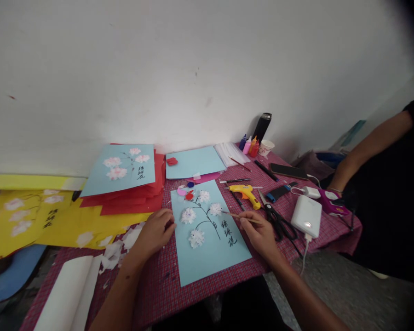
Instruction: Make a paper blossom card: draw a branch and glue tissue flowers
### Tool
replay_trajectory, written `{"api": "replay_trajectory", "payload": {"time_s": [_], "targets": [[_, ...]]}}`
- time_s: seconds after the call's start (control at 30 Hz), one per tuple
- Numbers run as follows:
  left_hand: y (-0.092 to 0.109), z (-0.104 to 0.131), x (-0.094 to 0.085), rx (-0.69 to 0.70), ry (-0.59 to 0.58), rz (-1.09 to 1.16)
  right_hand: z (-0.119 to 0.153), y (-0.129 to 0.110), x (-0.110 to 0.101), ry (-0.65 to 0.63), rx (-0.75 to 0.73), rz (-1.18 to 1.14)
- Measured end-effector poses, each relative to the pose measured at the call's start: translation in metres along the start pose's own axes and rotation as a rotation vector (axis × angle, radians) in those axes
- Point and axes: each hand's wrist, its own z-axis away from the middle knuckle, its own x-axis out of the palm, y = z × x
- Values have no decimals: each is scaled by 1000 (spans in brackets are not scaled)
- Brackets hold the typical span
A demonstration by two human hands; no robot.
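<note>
Dabbing a flower (215, 209), apparently, the right hand (258, 232) pinches a brush (233, 214); the left hand (158, 230), seemingly empty, should steady the paper (200, 264).

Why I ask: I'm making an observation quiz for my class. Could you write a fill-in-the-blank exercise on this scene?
1. The right hand holds a thin brush over the ____ sheet.
2. That sheet bears ____ raised white flowers.
3. The glue gun has a mostly ____ body.
4. The scissors have ____ handles.

Missing words: blue; four; yellow; black.
</note>
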Motion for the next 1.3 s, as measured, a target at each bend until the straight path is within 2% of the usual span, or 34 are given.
{"api": "replay_trajectory", "payload": {"time_s": [0.37, 1.3], "targets": [[0, 0, 0, 8, 1, 1, 2, 0, -2, -39, -14, -9], [-1, 1, 2, 6, 10, -3, 2, 0, -3, -27, -7, 25]]}}
